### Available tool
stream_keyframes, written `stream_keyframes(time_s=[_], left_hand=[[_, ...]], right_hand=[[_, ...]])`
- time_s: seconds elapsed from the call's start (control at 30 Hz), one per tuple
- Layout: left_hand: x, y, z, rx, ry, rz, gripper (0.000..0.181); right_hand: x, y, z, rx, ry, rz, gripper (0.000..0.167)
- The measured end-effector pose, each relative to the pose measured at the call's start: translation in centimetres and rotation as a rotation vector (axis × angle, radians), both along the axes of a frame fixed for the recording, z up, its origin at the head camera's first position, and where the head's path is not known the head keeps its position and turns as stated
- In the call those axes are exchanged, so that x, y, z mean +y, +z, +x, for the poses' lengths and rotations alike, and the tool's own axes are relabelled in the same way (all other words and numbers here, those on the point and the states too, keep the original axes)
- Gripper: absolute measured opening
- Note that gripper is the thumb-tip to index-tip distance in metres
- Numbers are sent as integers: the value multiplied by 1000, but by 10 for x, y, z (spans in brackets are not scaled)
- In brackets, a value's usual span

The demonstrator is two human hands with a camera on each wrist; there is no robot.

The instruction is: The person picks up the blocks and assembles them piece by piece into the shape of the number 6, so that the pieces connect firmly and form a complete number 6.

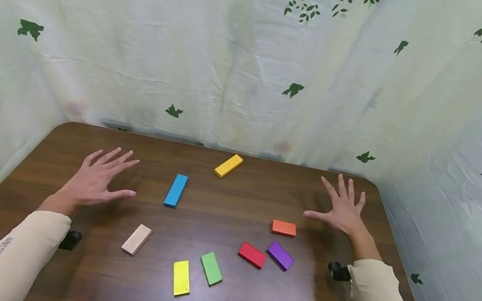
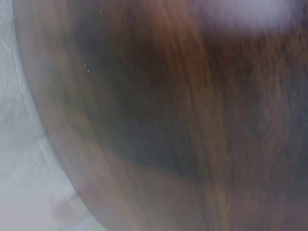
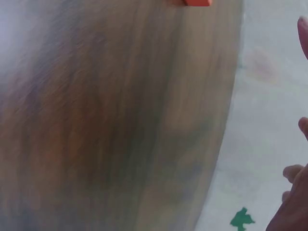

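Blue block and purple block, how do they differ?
The blue block lies apart from the others, while the purple block sits close beside the red block. In the head view, the blue block's far end slants right; the purple block's slants left. Both are oblong and lie untouched on the brown table.

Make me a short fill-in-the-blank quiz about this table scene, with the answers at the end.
In the head view, the blocks number ____.
The left hand and right hand are holding ____.
In that view, immediately left of the purple block lies the ____ block.
The tabletop is coloured ____.
Missing words: eight; nothing; red; brown.
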State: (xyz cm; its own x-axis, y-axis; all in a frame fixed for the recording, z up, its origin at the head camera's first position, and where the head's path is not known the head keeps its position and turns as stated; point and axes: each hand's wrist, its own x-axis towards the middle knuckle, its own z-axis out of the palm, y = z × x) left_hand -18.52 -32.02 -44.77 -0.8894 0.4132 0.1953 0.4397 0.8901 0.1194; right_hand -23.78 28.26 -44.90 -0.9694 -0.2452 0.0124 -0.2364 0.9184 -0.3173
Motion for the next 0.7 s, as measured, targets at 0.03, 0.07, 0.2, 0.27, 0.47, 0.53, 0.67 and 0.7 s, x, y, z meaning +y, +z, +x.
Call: stream_keyframes(time_s=[0.03,0.07,0.2,0.27,0.47,0.53,0.67,0.7], left_hand=[[2,-2,-1,-15,-4,3,80],[3,-3,-1,-26,-6,3,80],[7,-3,-1,-53,-9,14,80],[8,-2,-2,-56,-10,20,80],[20,-5,-9,-94,-26,29,80],[25,-7,-11,-113,-31,30,80],[33,-9,-12,-136,-40,36,80],[35,-9,-13,-138,-43,38,80]], right_hand=[[-1,0,-1,4,4,0,109],[-2,1,-3,9,11,-1,109],[-13,6,-14,35,51,-2,108],[-20,8,-19,42,72,-7,107],[-42,12,-35,21,112,-7,106],[-49,11,-40,22,134,-16,105],[-62,8,-49,9,179,-53,101],[-65,8,-51,6,189,-63,101]])
